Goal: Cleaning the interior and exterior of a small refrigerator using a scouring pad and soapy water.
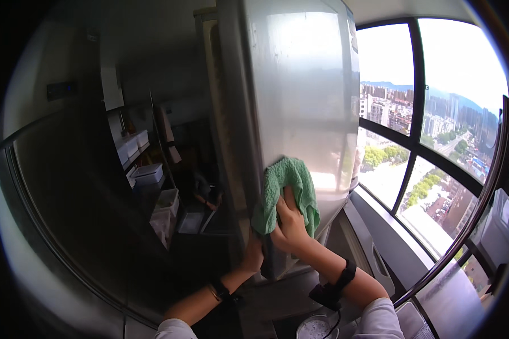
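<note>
While pressing the green cloth (275, 181) against the tall metal cabinet (300, 107), close to its near upright edge, appears to be at the wiping step, low on the broad shiny panel. For the next move, probably needs firm, even pressure and a slide along the metal, with fabric spread beneath the fingers. With the right hand (293, 229), grips bunched cloth closely, fingers tucked into its folds and partly covered by the drape. With the left hand (254, 251), reaches just under the cloth's lower left side; cannot tell whether pinching fabric or bracing on metal.
</note>
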Action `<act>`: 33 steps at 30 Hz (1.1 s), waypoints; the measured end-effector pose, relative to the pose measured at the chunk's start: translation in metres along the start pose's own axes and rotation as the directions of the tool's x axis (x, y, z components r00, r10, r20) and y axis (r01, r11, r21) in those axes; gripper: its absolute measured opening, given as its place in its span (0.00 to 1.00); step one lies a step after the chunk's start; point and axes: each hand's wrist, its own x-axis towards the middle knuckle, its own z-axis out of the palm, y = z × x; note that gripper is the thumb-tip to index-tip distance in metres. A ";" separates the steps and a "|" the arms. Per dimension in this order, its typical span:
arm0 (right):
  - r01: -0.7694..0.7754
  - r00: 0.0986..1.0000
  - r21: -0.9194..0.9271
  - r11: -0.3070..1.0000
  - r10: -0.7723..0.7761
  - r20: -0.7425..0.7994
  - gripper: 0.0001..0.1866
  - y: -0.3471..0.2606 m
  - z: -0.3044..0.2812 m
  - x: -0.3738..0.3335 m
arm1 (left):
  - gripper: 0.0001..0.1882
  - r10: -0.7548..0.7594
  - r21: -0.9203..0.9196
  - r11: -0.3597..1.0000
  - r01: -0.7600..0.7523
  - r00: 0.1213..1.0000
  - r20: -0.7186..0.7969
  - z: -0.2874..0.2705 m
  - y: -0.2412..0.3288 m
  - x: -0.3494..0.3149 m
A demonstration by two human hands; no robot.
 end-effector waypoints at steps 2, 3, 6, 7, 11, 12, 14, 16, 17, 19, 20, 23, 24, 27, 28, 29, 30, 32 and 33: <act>0.099 0.984 -0.060 0.993 -0.107 -0.140 0.28 -0.030 -0.017 0.067 | 0.23 0.096 0.154 0.984 -0.094 0.995 -0.010 0.003 -0.011 -0.004; 0.122 0.965 -0.123 0.985 -0.147 -0.215 0.29 -0.043 -0.024 0.103 | 0.24 0.042 0.139 0.990 -0.038 0.999 -0.026 0.000 -0.019 -0.008; 0.119 0.937 -0.095 0.988 -0.143 -0.318 0.30 -0.072 -0.070 0.195 | 0.25 -0.065 -0.025 0.998 0.065 0.998 0.002 0.012 -0.007 -0.011; 0.078 0.947 -0.085 0.993 -0.101 -0.306 0.31 -0.075 -0.079 0.207 | 0.25 -0.121 -0.166 0.978 0.125 0.992 0.033 0.015 0.001 -0.009; 0.160 0.938 -0.110 0.981 -0.185 -0.293 0.30 -0.045 -0.061 0.153 | 0.32 -0.212 -0.322 0.921 0.220 0.975 0.061 0.014 -0.013 -0.013; 0.167 0.949 -0.136 0.977 -0.196 -0.245 0.30 -0.032 -0.047 0.119 | 0.32 -0.217 -0.318 0.922 0.221 0.975 0.050 0.010 -0.011 -0.015; 0.107 0.982 -0.184 0.977 -0.132 -0.135 0.30 -0.010 -0.025 0.043 | 0.32 -0.270 -0.316 0.908 0.275 0.961 0.060 0.013 -0.004 -0.011; 0.084 0.991 -0.170 0.982 -0.100 -0.089 0.31 -0.011 -0.021 0.001 | 0.33 -0.234 -0.308 0.920 0.242 0.970 0.062 0.025 0.009 -0.004; 0.084 0.991 -0.174 0.981 -0.101 -0.087 0.31 -0.016 -0.023 0.004 | 0.33 -0.210 -0.297 0.931 0.215 0.977 0.048 0.029 0.013 -0.006; -0.001 0.992 -0.121 0.993 -0.015 -0.127 0.34 -0.037 -0.029 0.027 | 0.35 -0.110 -0.243 0.964 0.112 0.994 0.021 0.028 0.000 -0.010; -0.012 0.989 -0.145 0.989 -0.010 -0.151 0.34 -0.047 -0.038 0.047 | 0.37 -0.008 -0.187 0.982 0.009 1.000 0.009 0.029 -0.006 -0.010; 0.041 0.955 -0.161 0.986 -0.086 -0.284 0.36 -0.073 -0.068 0.130 | 0.43 -0.035 0.022 0.999 0.036 0.999 -0.020 0.030 -0.001 -0.013; 0.065 0.933 -0.213 0.975 -0.135 -0.333 0.36 -0.078 -0.081 0.160 | 0.43 -0.026 0.004 1.000 0.026 1.000 -0.006 0.035 0.002 -0.011; 0.074 0.897 -0.234 0.969 -0.167 -0.409 0.38 -0.110 -0.134 0.239 | 0.48 0.040 0.014 0.999 -0.040 0.999 0.009 0.051 0.025 -0.006; 0.081 0.881 -0.227 0.970 -0.176 -0.440 0.37 -0.119 -0.142 0.252 | 0.47 0.084 0.012 0.996 -0.085 0.994 0.077 0.053 0.036 -0.006; 0.052 0.899 -0.183 0.982 -0.125 -0.419 0.37 -0.124 -0.142 0.253 | 0.46 0.130 0.015 0.991 -0.133 0.982 0.134 0.049 0.047 -0.005; 0.008 0.913 -0.159 0.987 -0.073 -0.402 0.37 -0.127 -0.145 0.247 | 0.46 0.139 -0.009 0.990 -0.139 0.980 0.145 0.049 0.056 -0.004; 0.006 0.927 -0.102 0.995 -0.044 -0.373 0.36 -0.122 -0.137 0.215 | 0.46 0.129 0.038 0.990 -0.139 0.970 0.207 0.048 0.064 -0.004; -0.039 0.931 -0.079 0.996 0.008 -0.364 0.35 -0.120 -0.130 0.189 | 0.45 0.035 -0.149 0.989 0.010 0.955 0.293 0.050 0.052 0.002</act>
